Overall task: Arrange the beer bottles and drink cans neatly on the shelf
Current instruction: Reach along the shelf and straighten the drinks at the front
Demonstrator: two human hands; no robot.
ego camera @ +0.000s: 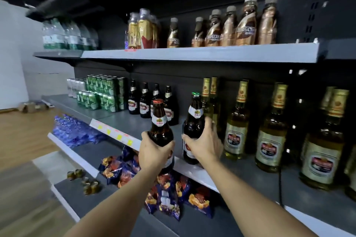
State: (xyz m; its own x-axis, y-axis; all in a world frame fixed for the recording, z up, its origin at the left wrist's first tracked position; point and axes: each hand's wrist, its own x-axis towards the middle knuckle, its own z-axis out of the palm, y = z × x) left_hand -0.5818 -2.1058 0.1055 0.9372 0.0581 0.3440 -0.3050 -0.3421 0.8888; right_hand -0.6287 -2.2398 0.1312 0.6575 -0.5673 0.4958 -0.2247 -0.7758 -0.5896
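Now a brown red-capped bottle (160,121) is gripped upright in the left hand (154,152), raised before the middle shelf (123,119). Just beside it, a green-capped bottle (193,119) is clasped by the right hand (205,143), base on the shelf edge.

On the middle shelf (123,116), stacked cans (104,93) stand at the far left. Right of them is a group of four bottles (149,102). Further right, tall bottles (269,127) stand in a row toward the near right. Between these two groups, the left hand (154,152) holds one bottle (159,125) before the shelf edge, and the right hand (204,142) holds another bottle (193,121) on the shelf. Snack bags (165,184) lie on the shelf below.
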